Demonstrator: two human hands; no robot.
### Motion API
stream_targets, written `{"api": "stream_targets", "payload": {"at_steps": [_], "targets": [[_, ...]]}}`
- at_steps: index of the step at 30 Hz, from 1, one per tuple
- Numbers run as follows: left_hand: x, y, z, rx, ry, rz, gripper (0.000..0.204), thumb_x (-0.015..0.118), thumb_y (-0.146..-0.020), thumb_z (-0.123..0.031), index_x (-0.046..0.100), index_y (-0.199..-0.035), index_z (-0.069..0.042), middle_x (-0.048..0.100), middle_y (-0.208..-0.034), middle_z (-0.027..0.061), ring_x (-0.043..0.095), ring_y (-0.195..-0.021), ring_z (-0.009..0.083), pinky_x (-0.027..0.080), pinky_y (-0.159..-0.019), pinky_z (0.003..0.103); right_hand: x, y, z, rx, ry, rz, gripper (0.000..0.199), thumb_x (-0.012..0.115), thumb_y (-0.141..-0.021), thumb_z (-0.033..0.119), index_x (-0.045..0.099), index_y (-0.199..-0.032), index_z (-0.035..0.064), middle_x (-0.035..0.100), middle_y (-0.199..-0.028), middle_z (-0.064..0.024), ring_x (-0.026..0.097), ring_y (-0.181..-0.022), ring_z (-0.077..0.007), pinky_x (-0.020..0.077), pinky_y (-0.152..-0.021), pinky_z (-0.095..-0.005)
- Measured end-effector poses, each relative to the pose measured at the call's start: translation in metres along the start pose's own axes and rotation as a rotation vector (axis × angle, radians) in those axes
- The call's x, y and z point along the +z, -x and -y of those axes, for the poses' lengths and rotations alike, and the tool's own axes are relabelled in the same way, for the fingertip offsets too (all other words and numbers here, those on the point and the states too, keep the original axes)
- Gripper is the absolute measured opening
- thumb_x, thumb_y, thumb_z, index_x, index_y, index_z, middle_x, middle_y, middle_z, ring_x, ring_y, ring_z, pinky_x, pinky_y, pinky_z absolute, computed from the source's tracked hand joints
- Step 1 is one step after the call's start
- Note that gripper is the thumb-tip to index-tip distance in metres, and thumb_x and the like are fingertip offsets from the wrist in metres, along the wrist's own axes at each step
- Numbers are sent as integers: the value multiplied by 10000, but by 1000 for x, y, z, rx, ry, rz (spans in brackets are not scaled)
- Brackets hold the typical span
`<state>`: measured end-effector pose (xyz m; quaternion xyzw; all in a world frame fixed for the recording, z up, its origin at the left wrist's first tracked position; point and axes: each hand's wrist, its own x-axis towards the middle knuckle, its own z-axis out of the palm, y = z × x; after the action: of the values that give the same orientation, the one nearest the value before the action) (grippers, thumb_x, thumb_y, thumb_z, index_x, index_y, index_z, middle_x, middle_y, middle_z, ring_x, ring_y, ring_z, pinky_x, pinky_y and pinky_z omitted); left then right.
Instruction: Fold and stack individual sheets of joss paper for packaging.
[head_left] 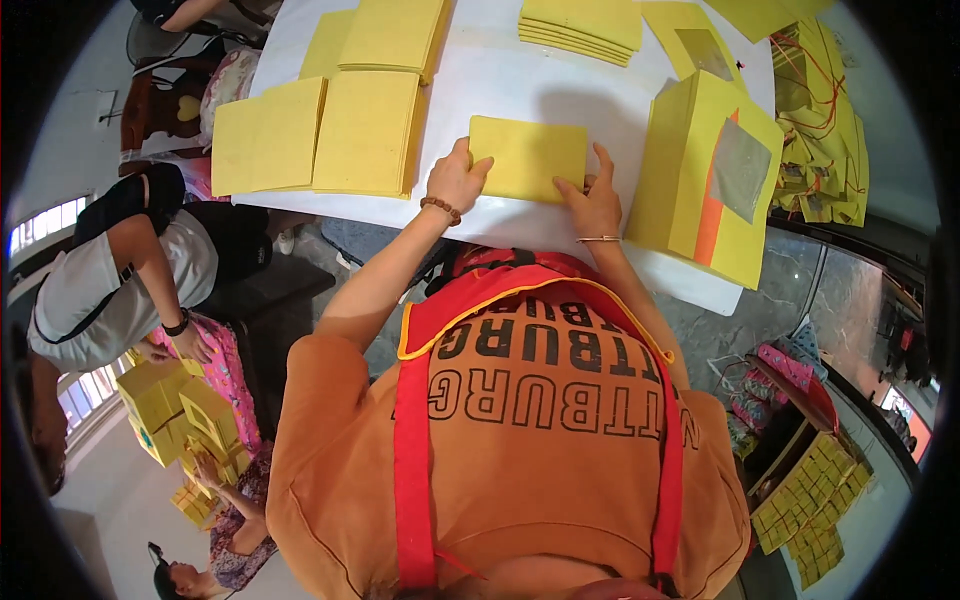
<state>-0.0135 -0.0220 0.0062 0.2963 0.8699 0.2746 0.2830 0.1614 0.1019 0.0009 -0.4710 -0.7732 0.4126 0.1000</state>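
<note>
Between my hands, near the table's front edge, is a flat yellow rectangular piece [528, 158], perhaps a folded paper bag; its exact kind I cannot tell. My left hand [458, 182] grips its left edge, thumb on top and fingers partly hidden. At the lower right corner, my right hand [594, 203] has its thumb on the piece, with the index finger raised beside the edge. Just right of that hand stands a large yellow paper bag [668, 165] with an orange strip and a grey clear window.
Stacks of yellow sheets [367, 135] lie on the white table [460, 70] at the left. Another yellow stack [580, 28] sits at the far side. Bags with red cords [818, 120] crowd the right edge. Two people are at the left, near yellow boxes [165, 410].
</note>
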Motion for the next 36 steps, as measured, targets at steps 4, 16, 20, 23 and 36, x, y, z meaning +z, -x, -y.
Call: {"api": "stream_targets", "payload": {"at_steps": [4,16,20,23,36], "targets": [[9,-3,7,59,31,-109,449,579,-776,-295,426,-1103,-28,622,-805,221,590,-756,408,451,-678,472,-3,1,8,67,-19,56,606,638,-734,330,378,-1270,220,629,-910,-137,604,-820,-336,455,-688,-436],[-7,11,-34,-104,-117,-60,510,611,-760,-268,385,-1179,-86,606,-960,194,574,-887,376,434,-721,469,4,-2,1,-23,139,-42,472,638,-724,376,560,-1159,210,581,-693,-116,584,-677,-275,447,-628,-391],[12,12,-49,366,-327,-291,408,607,-749,-210,499,-1135,-134,451,-1232,81,379,-1173,286,314,-904,476,4,-2,3,16,135,0,458,620,-731,360,552,-1160,214,632,-977,-118,598,-879,-318,460,-738,-419],[37,7,-45,859,-492,-228,501,581,-776,-327,463,-1217,-122,431,-1260,129,379,-1177,305,312,-935,456,1,-5,7,33,140,21,456,623,-734,367,553,-1163,233,630,-988,-114,600,-882,-316,465,-728,-421],[53,1,-24,724,-616,-72,560,463,-820,-461,394,-1306,-190,290,-1393,115,221,-1296,308,147,-1031,504,10,9,3,-341,234,-142,493,573,-786,340,470,-1237,168,421,-1273,-111,462,-1086,-318,385,-849,-459]]}}
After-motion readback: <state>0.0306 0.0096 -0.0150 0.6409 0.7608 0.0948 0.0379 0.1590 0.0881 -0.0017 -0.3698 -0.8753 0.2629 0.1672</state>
